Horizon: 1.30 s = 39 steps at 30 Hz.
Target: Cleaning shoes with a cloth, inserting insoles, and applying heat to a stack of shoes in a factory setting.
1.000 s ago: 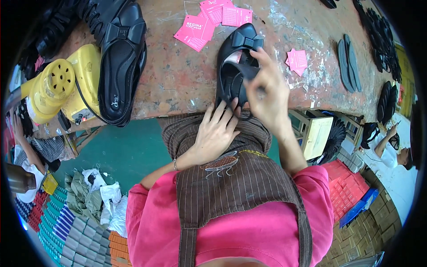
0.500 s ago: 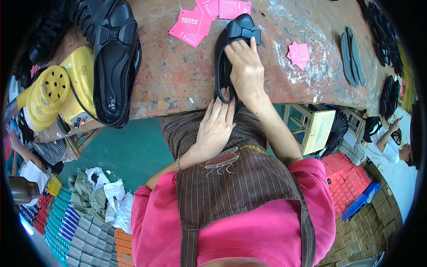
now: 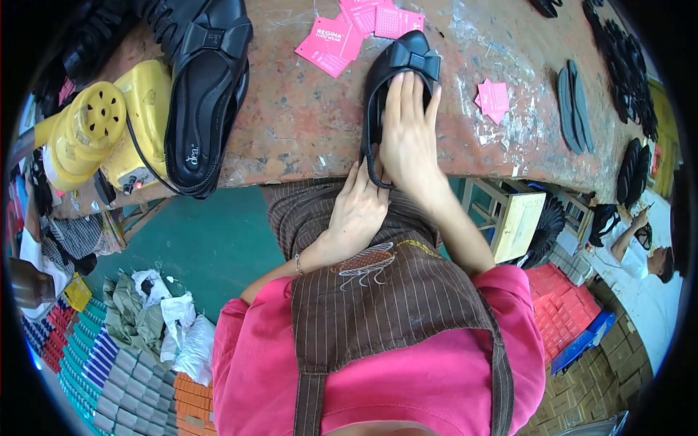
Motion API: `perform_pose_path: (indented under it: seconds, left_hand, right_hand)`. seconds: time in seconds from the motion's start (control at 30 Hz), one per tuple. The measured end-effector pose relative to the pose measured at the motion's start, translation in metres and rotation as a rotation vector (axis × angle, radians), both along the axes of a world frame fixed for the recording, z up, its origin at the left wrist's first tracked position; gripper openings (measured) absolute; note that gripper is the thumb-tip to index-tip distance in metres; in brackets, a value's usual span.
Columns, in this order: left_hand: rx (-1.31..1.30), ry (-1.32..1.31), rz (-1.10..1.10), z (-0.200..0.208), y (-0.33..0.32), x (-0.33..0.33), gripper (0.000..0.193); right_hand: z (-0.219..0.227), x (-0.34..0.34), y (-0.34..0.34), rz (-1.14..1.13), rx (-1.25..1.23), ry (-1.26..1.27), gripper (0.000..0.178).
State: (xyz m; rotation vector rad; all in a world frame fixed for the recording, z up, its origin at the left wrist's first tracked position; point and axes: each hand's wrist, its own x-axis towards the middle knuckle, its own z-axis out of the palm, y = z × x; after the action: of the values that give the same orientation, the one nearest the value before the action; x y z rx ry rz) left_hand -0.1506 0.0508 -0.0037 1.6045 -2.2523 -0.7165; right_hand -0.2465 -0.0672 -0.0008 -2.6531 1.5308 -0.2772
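A black flat shoe [image 3: 373, 109] with a bow on its toe lies on the worn table, toe away from me. My right hand [image 3: 409, 138] reaches into its opening, back of the hand up. The fingers are stretched toward the bow, pressing inside; the thumb is hidden. My left hand [image 3: 360, 207] grips the heel end at the table's near edge, fingers up against the heel and partly hidden. Another black bow shoe [image 3: 206, 94] stands at the left, its insole showing.
A yellow tool with a round perforated end [image 3: 91, 131] sits at the left. Pink tags [image 3: 331, 47] lie beyond the shoe, and more pink tags [image 3: 493, 100] to its right. Grey insoles [image 3: 574, 109] and black shoe parts [image 3: 618, 65] lie farther right. A wooden stool [image 3: 520, 225] stands below the edge.
My right hand's fingers have straightened and slid within the shoe, the hand now nearer the heel. My left hand stays at the heel. The view has shifted slightly.
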Motion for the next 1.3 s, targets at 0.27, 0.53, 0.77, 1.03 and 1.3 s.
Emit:
perform_pose_path:
  seconds: [0.27, 0.53, 0.77, 1.03, 1.3]
  left_hand:
    - [-0.033, -0.146, -0.039, 0.0, -0.005, 0.003, 0.055]
    - [-0.081, -0.083, 0.029, 0.0, -0.009, -0.001, 0.048]
    - [-0.133, -0.129, 0.05, 0.009, -0.017, -0.001, 0.045]
    - [-0.045, -0.12, 0.034, 0.006, -0.014, -0.002, 0.061]
    - [-0.003, -0.078, -0.001, 0.017, -0.019, -0.003, 0.074]
  right_hand:
    - [0.003, -0.003, -0.013, 0.076, 0.085, 0.061, 0.063]
    - [0.001, 0.013, -0.029, 0.011, 0.16, 0.02, 0.056]
    - [-0.006, 0.014, -0.042, -0.013, 0.044, 0.205, 0.046]
    - [0.005, 0.016, -0.051, -0.049, 0.273, 0.273, 0.04]
    - [-0.014, 0.012, -0.062, 0.046, -0.027, 0.21, 0.024]
